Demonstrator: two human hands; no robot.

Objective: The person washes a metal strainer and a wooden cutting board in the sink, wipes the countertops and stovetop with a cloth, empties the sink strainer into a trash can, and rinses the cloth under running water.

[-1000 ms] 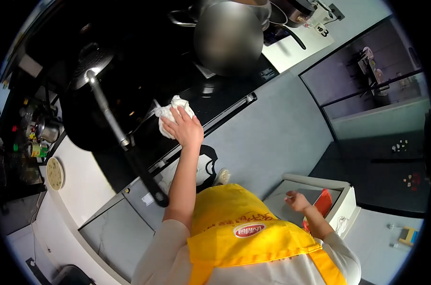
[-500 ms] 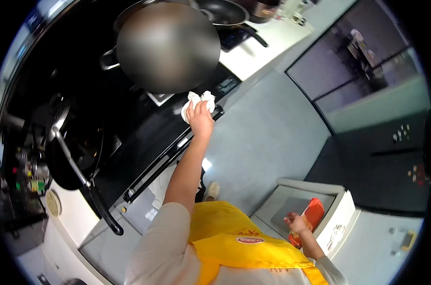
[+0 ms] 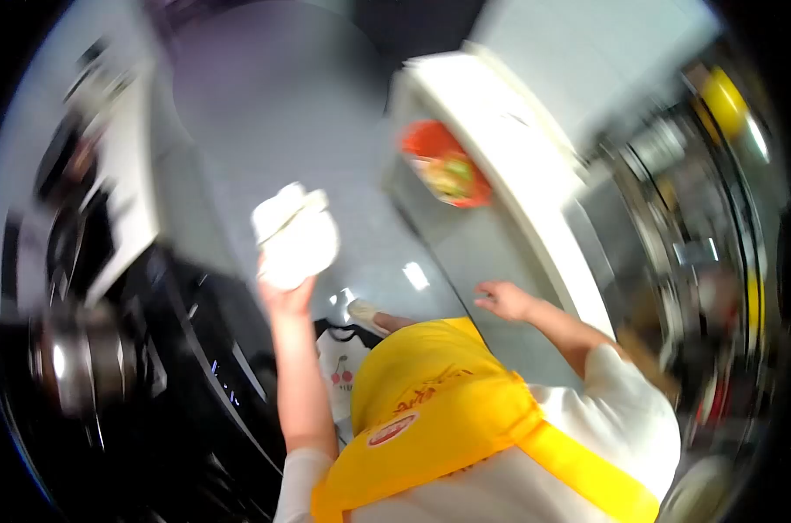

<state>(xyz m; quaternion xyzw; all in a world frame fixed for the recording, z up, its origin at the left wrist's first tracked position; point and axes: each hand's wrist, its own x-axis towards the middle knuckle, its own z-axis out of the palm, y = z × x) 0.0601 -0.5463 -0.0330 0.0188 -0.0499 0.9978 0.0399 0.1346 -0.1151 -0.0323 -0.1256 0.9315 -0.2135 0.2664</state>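
Note:
My left hand [image 3: 285,295] holds up a bunched white cloth [image 3: 298,240], gripping it from below, out over the grey floor. Most of its fingers are hidden behind the cloth. On the other side, my right hand [image 3: 503,301] is held in the air beside the white counter edge, its fingers loosely apart with nothing in them. Beyond that hand lies an orange-red item with a coloured print [image 3: 448,166], blurred, against the counter's inner side.
To the left is a black stove [image 3: 208,349] with a shiny steel pot [image 3: 86,357]. A white countertop [image 3: 129,192] stretches behind it. On the right runs a white counter [image 3: 517,166], with blurred shelves of kitchen goods [image 3: 674,200] past it. Grey floor [image 3: 238,113] lies between.
My view has swung to the right, away from the stove. My left hand has carried the white cloth off the stove's front edge. My right hand now appears clear of the orange-red item.

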